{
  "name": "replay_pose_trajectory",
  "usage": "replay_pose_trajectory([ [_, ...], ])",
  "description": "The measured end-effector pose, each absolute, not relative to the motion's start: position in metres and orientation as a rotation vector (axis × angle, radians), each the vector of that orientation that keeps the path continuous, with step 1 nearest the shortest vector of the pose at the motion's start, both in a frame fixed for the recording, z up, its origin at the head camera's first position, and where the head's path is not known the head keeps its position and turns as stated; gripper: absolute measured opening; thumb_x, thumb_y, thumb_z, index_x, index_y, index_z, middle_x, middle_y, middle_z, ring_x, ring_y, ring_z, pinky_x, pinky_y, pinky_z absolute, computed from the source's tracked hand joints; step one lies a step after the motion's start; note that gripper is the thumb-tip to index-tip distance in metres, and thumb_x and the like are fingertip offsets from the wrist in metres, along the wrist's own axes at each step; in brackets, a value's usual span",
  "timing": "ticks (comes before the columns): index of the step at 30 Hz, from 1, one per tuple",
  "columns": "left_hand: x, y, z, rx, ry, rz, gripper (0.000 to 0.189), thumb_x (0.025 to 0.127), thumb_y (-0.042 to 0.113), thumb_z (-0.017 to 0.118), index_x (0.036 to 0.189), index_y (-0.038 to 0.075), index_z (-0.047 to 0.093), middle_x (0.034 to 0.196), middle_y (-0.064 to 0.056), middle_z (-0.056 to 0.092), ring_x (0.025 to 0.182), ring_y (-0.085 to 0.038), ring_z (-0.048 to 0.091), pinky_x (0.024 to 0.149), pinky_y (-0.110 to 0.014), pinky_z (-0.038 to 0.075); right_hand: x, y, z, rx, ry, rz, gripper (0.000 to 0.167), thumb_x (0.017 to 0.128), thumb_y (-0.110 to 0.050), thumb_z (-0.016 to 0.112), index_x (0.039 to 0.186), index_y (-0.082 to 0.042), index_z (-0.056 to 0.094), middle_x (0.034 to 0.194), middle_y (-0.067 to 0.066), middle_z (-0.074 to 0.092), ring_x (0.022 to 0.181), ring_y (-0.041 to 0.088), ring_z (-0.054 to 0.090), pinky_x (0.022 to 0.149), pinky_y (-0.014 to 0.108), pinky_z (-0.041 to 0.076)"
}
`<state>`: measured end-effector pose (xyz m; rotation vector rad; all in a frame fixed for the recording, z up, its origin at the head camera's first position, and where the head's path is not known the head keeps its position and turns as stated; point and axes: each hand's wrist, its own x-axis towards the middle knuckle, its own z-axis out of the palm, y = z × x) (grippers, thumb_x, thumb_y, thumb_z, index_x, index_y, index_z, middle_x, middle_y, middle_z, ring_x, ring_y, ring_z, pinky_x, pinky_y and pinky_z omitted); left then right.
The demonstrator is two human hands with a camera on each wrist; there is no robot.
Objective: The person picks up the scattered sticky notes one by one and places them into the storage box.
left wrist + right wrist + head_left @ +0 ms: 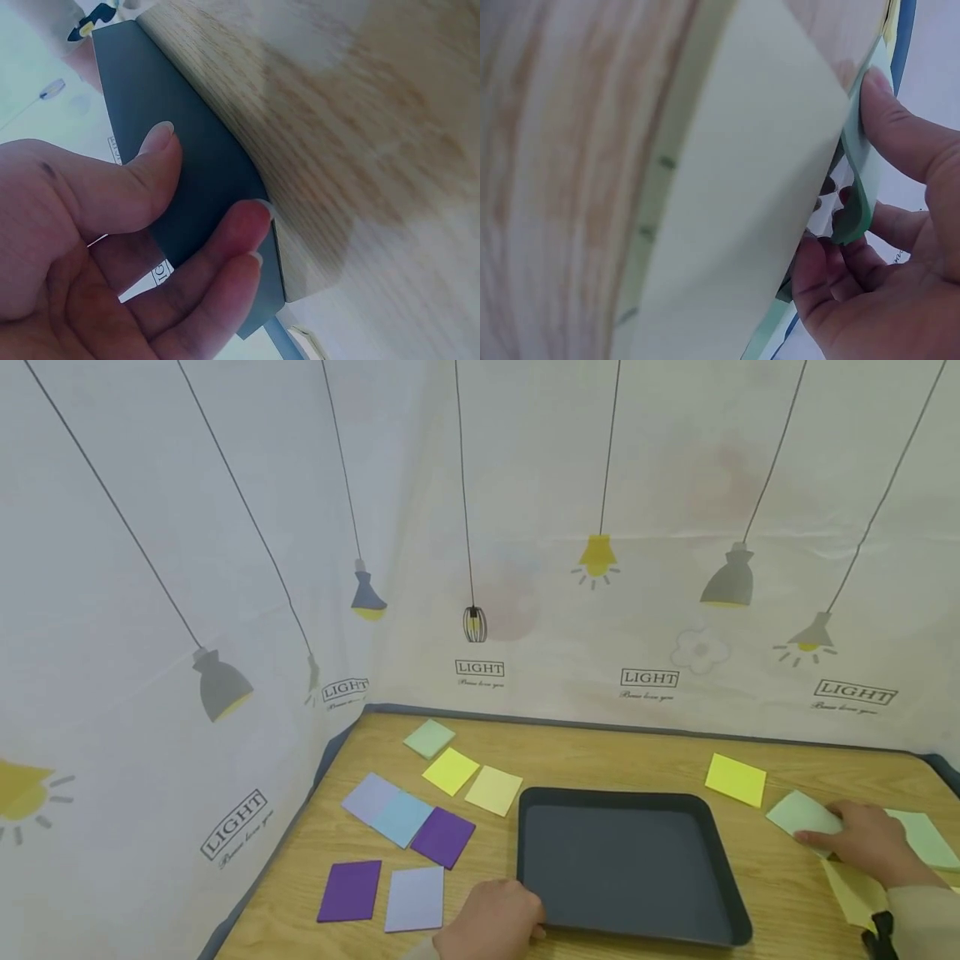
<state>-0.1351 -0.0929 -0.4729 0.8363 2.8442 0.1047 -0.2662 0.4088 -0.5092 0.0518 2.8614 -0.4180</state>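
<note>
A dark grey rectangular tray [622, 868] lies on the wooden table. My left hand [495, 922] holds its near left corner; in the left wrist view the thumb and curled fingers lie against the tray's outer side [202, 142]. On the right, my right hand [870, 842] pinches a pale green sticky note pad [798, 814] between thumb and fingers. That green pad [866, 169] looks bent and raised at one edge in the right wrist view. A pale yellow pad [727, 180] lies just under the hand, and another pale green pad [926, 839] lies beyond it.
Left of the tray lie several pads: green [429, 739], bright yellow [451, 771], pale yellow [493, 791], lilac [370, 797], blue [403, 818] and purple [444, 837]. A bright yellow pad [737, 780] sits behind the tray's right side. Lamp-printed cloth [555, 627] hangs behind the table.
</note>
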Motion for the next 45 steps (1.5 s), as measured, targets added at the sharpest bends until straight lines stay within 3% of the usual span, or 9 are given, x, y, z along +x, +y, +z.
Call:
replay_pose_trajectory([
  [8, -0.136, -0.093, -0.472, 0.850, 2.841, 0.086, 0.010, 0.089, 0.035, 0.076, 0.081, 0.028, 0.077, 0.076, 0.016, 0.069, 0.066, 0.000, 0.058, 0.058, -0.020, 0.045, -0.261, 0.405, -0.505, 0.159, 2.850, -0.533, 0.123, 0.071, -0.072, 0.077, 0.128, 0.029, 0.036, 0.118, 0.049, 0.047, 0.106, 0.062, 0.044, 0.087, 0.066, 0.042],
  [15, -0.135, -0.093, -0.472, 0.847, 2.838, 0.082, 0.011, 0.089, 0.035, 0.076, 0.081, 0.027, 0.076, 0.076, 0.015, 0.069, 0.067, -0.001, 0.059, 0.059, -0.020, 0.046, -0.259, 0.404, -0.504, 0.158, 2.860, -0.608, 0.123, 0.074, -0.066, 0.080, 0.131, 0.030, 0.029, 0.118, 0.050, 0.045, 0.102, 0.060, 0.049, 0.081, 0.061, 0.048],
  [18, -0.135, -0.092, -0.471, 0.848, 2.839, 0.071, 0.011, 0.089, 0.036, 0.076, 0.081, 0.028, 0.076, 0.077, 0.016, 0.069, 0.068, -0.001, 0.059, 0.059, -0.021, 0.046, -0.258, 0.405, -0.504, 0.132, 2.898, -0.620, 0.110, 0.082, -0.056, 0.078, 0.131, 0.030, 0.030, 0.118, 0.050, 0.046, 0.102, 0.060, 0.049, 0.079, 0.060, 0.049],
  [22, -0.135, -0.092, -0.471, 0.833, 2.832, 0.071, 0.011, 0.090, 0.036, 0.076, 0.082, 0.028, 0.076, 0.077, 0.016, 0.069, 0.069, 0.000, 0.059, 0.060, -0.021, 0.046, -0.255, 0.404, -0.504, 0.099, 2.985, -0.617, 0.076, 0.094, -0.029, 0.070, 0.129, 0.029, 0.036, 0.120, 0.049, 0.047, 0.106, 0.063, 0.047, 0.081, 0.063, 0.047],
  [27, -0.135, -0.093, -0.470, 0.833, 2.827, 0.086, 0.011, 0.090, 0.035, 0.076, 0.082, 0.027, 0.076, 0.076, 0.015, 0.070, 0.069, -0.001, 0.059, 0.060, -0.021, 0.046, -0.253, 0.402, -0.499, 0.094, 3.071, -0.616, 0.045, 0.098, -0.008, 0.055, 0.126, 0.025, 0.044, 0.123, 0.047, 0.048, 0.108, 0.063, 0.047, 0.083, 0.066, 0.044],
  [33, -0.134, -0.093, -0.470, 0.869, 2.845, 0.099, 0.010, 0.089, 0.034, 0.077, 0.082, 0.026, 0.077, 0.076, 0.014, 0.070, 0.067, -0.001, 0.059, 0.059, -0.020, 0.045, -0.250, 0.396, -0.492, 0.151, 3.072, -0.639, 0.038, 0.101, -0.004, 0.048, 0.126, 0.024, 0.045, 0.122, 0.046, 0.047, 0.108, 0.062, 0.047, 0.082, 0.064, 0.045],
  [45, -0.133, -0.093, -0.471, 0.866, 2.842, 0.119, 0.007, 0.090, 0.030, 0.076, 0.086, 0.024, 0.079, 0.079, 0.013, 0.072, 0.071, -0.001, 0.062, 0.064, -0.019, 0.050, -0.247, 0.378, -0.469, 0.017, 3.095, -0.627, 0.036, 0.103, -0.009, 0.052, 0.126, 0.019, 0.049, 0.122, 0.044, 0.052, 0.104, 0.059, 0.053, 0.076, 0.060, 0.048],
])
